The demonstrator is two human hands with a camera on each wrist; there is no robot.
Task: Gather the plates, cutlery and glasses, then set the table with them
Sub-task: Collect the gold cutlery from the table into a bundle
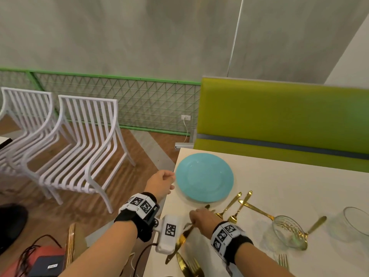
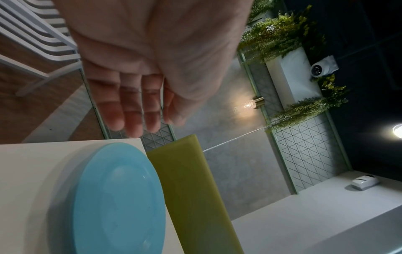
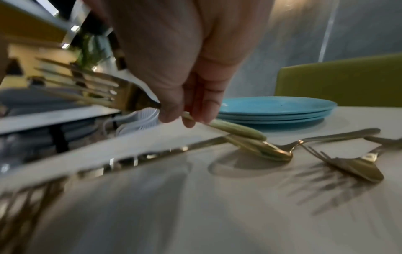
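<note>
Fork in my right hand (image 3: 187, 96)
I'm pinching a gold fork (image 3: 113, 92) above the tabletop (image 1: 279, 186); my left hand (image 2: 135, 96) is hanging relaxed, empty, beside the blue plates (image 1: 204, 177).

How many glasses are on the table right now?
2. One glass stands by the gold spoons; the other glass sits farther right, cut by the frame edge. More may be out of view.
</note>
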